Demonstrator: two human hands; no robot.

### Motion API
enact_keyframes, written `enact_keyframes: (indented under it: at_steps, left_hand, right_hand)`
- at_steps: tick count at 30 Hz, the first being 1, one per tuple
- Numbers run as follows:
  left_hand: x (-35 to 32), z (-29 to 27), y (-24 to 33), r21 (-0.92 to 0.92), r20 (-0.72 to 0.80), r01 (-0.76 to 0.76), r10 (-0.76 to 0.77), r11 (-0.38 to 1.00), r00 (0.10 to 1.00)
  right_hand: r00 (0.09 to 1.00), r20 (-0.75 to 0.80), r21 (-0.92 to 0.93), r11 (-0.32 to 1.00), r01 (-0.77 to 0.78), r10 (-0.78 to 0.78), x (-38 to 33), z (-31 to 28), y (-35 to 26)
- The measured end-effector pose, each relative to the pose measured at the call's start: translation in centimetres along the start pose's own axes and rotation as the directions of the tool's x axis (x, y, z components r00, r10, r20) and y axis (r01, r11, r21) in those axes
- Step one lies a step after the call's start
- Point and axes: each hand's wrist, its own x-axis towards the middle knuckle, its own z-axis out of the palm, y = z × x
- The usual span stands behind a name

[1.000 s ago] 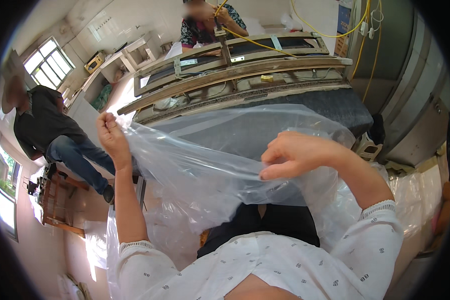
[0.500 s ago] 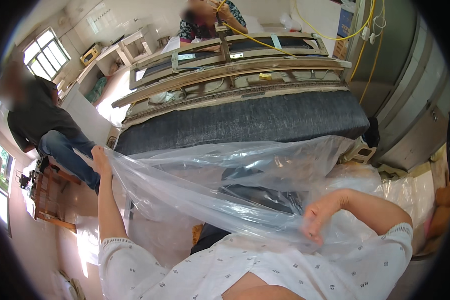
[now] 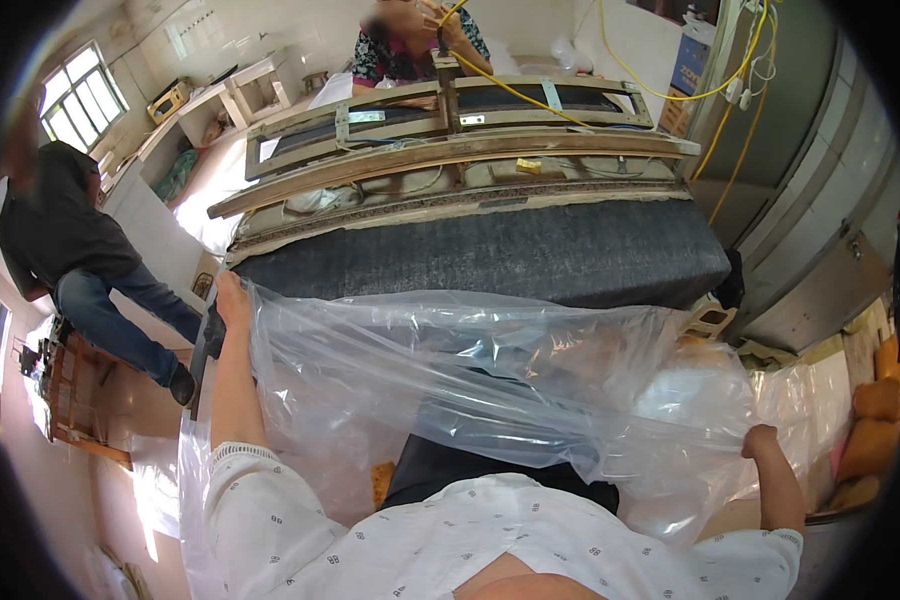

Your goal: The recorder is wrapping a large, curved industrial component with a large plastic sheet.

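**Clear plastic sheet (image 3: 370,345) drawn wide along the front edge of the bench (image 3: 490,250)**

From my remote seat I see the biggest change at the right hand (image 3: 760,441). Half a second ago it was a blur close to the body; now it is well out to the right, closed in a fist on gathered folds of the sheet. The left hand (image 3: 233,300) also has the sheet pinched and is now at the bench's front-left corner, though its fingertips are partly hidden from me.

A second ago the sheet was draped over the bench's dark top — now that top shows bare, and the sheet hangs in front of the front edge, its lower folds slanting down to the right fist. The wooden rail (image 3: 450,165) runs toward the far edge as before, with a co-worker (image 3: 400,55) sitting beyond it.
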Motion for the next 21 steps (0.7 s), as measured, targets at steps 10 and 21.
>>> enact_keyframes:
  at_steps: [10, 21]
  left_hand:
    - [3.7, 6.6, -16.6, 0.368, -0.062, -0.304, 0.35, 0.878, 0.935]
    - [2.9, 1.9, -10.7, 0.301, -0.018, 0.355, -0.366, 0.885, 0.93]
  right_hand:
    - [0.853, -0.341, 0.276, 0.91, -0.31, 0.394, 10.3, -2.0, 23.0]
    - [-0.425, -0.535, 0.543, 0.682, 0.489, 0.73, -4.1, -36.6, 12.3]
